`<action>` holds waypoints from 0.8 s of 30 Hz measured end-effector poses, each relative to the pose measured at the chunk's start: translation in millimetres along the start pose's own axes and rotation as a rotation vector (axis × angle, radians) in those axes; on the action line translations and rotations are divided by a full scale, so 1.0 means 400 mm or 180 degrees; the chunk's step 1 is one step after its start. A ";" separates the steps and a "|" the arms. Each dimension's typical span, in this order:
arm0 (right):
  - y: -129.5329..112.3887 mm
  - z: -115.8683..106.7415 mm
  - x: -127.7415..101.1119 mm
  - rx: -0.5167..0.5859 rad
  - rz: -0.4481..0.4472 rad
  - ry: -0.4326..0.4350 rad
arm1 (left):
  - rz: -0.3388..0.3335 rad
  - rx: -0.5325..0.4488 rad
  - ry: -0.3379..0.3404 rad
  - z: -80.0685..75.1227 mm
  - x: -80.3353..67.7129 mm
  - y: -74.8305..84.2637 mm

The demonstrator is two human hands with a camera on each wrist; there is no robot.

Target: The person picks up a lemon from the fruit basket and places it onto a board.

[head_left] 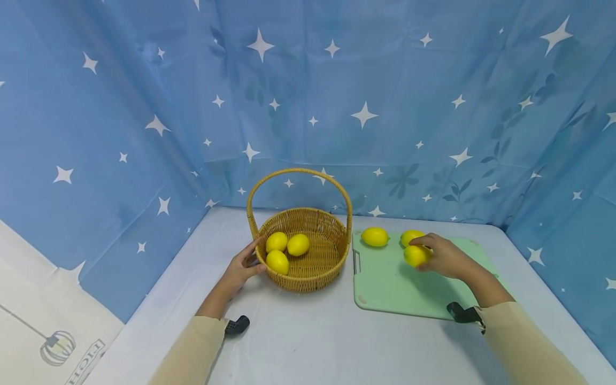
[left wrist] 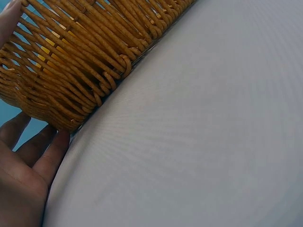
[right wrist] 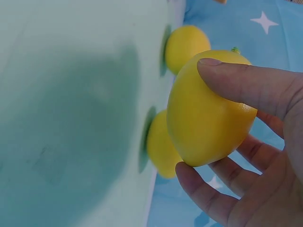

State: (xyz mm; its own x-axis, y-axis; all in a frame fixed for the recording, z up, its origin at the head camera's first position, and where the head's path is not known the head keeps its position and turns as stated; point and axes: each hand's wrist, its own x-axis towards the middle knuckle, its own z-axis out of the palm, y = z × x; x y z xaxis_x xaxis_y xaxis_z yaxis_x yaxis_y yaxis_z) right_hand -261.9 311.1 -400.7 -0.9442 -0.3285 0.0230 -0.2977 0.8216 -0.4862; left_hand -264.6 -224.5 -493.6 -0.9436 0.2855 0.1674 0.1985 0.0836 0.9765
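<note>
Head view: right hand grips lemon above green board, right of centre. Left hand, fingers relaxed, touches basket wall, centre frame.

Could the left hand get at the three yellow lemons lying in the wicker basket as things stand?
Probably yes. The left hand rests against the woven wicker basket's rim, holding nothing, and the three yellow lemons lie uncovered just inside that side. The handle arches overhead, leaving the opening free.
</note>
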 end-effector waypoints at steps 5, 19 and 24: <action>0.031 0.001 -0.013 -0.0048 0.0050 0.0008 | 0.0004 -0.0012 0.0007 -0.001 -0.001 0.000; 0.123 -0.023 -0.029 -0.0249 0.0205 0.0001 | -0.0022 -0.0018 0.0023 0.003 -0.002 0.004; 0.160 -0.033 -0.029 -0.0302 0.0335 -0.0042 | -0.0037 -0.0014 0.0005 0.002 -0.003 0.003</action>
State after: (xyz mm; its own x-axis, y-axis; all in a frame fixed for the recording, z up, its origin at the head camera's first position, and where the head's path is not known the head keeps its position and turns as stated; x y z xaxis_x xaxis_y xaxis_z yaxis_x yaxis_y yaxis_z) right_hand -271.7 373.5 -420.3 -0.9692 -0.2437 -0.0356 -0.2096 0.8920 -0.4006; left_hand -263.1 -224.2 -492.7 -0.9463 0.2831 0.1562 0.1864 0.0828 0.9790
